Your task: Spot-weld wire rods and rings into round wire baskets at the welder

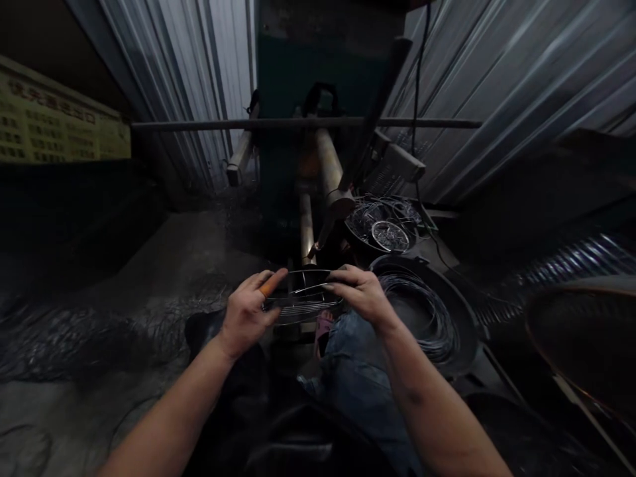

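Now | left hand (246, 318), right hand (360, 293) | fingers clamped on oval steel-wire rack (303, 298) | coiled black wire (417, 308) just beside right hand

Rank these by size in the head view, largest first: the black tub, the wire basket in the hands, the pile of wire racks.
1. The black tub looks largest.
2. The wire basket and the pile of wire racks look about alike; the basket is nearer the camera, so I won't rank them.

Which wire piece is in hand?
The oval silver wire rack, held by left hand and right hand; the dark wire coil in the round black pan and the tangled wire heap lie untouched.
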`<state>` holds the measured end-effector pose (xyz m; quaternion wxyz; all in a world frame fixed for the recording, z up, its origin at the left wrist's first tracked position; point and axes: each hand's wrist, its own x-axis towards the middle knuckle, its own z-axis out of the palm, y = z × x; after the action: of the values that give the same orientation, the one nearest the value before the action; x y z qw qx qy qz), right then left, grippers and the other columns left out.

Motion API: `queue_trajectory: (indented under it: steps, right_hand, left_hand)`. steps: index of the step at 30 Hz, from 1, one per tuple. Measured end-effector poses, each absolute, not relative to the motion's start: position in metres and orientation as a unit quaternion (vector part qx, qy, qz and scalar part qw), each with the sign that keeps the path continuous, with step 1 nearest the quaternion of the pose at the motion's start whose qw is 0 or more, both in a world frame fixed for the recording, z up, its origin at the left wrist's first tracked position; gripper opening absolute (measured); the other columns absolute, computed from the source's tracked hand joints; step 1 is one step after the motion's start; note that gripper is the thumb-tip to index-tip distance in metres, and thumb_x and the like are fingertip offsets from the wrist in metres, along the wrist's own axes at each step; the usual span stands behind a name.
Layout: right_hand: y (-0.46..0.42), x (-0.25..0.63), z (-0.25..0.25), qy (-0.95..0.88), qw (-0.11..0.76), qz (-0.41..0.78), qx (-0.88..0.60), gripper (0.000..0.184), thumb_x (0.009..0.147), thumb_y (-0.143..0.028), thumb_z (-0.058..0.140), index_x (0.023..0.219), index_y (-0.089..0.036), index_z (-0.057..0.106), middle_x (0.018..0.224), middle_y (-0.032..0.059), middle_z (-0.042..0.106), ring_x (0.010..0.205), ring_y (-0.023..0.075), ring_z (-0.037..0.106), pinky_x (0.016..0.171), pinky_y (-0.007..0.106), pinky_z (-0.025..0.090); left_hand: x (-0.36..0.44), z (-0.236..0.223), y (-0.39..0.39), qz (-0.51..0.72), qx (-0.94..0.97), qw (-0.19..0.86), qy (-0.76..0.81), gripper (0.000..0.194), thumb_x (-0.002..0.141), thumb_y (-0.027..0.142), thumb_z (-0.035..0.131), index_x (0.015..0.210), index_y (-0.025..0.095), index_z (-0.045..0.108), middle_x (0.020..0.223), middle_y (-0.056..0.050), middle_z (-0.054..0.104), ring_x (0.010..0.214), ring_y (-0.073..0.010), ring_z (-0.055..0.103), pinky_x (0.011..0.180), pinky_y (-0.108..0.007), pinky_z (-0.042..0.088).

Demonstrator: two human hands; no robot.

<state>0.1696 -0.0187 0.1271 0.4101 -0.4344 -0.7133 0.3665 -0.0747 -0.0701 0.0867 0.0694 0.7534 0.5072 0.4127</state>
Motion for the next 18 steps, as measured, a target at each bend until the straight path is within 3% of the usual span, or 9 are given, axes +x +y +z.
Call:
queue_trajectory:
  steps: [5,8,13,18]
  right_hand:
    - [-0.013,0.172,0.098,-0.630,0.535,0.322,-0.461,0.012,0.067,-0.031,0.077,0.068,-0.020,0.072,0.066,0.0000,0.056,0.063,0.0132,0.053,0.059,0.025,0.042]
    - [-0.008,0.177,0.087,-0.600,0.568,0.327,-0.459,0.011,0.068,-0.030,0.076,0.068,-0.020,0.071,0.067,-0.0003,0.056,0.064,0.0130,0.052,0.059,0.025,0.042]
    - [0.001,0.186,0.081,-0.654,0.518,0.323,-0.446,0.007,0.076,-0.028,0.070,0.075,-0.022,0.073,0.073,0.0013,0.063,0.069,0.0148,0.057,0.065,0.027,0.043]
    - [0.002,0.186,0.087,-0.697,0.478,0.288,-0.449,0.010,0.083,-0.027,0.063,0.084,-0.024,0.073,0.080,0.0023,0.065,0.076,0.0163,0.059,0.071,0.029,0.044]
  left_hand:
    - [-0.060,0.075,-0.057,0.393,0.787,0.006,0.475,0.043,0.077,0.017,0.065,0.119,0.020,0.065,0.125,-0.015,0.059,0.112,-0.0274,0.058,0.095,-0.042,0.049]
    - [-0.056,0.075,-0.048,0.388,0.796,-0.007,0.464,0.037,0.077,0.018,0.064,0.114,0.020,0.068,0.125,-0.016,0.058,0.112,-0.0289,0.058,0.094,-0.045,0.050]
    - [-0.052,0.080,-0.036,0.364,0.810,-0.035,0.459,0.032,0.077,0.018,0.064,0.108,0.020,0.070,0.124,-0.017,0.059,0.112,-0.0325,0.058,0.092,-0.052,0.049]
    - [-0.049,0.087,-0.031,0.361,0.814,-0.041,0.453,0.036,0.073,0.015,0.067,0.108,0.017,0.070,0.122,-0.018,0.060,0.110,-0.0324,0.059,0.092,-0.050,0.050]
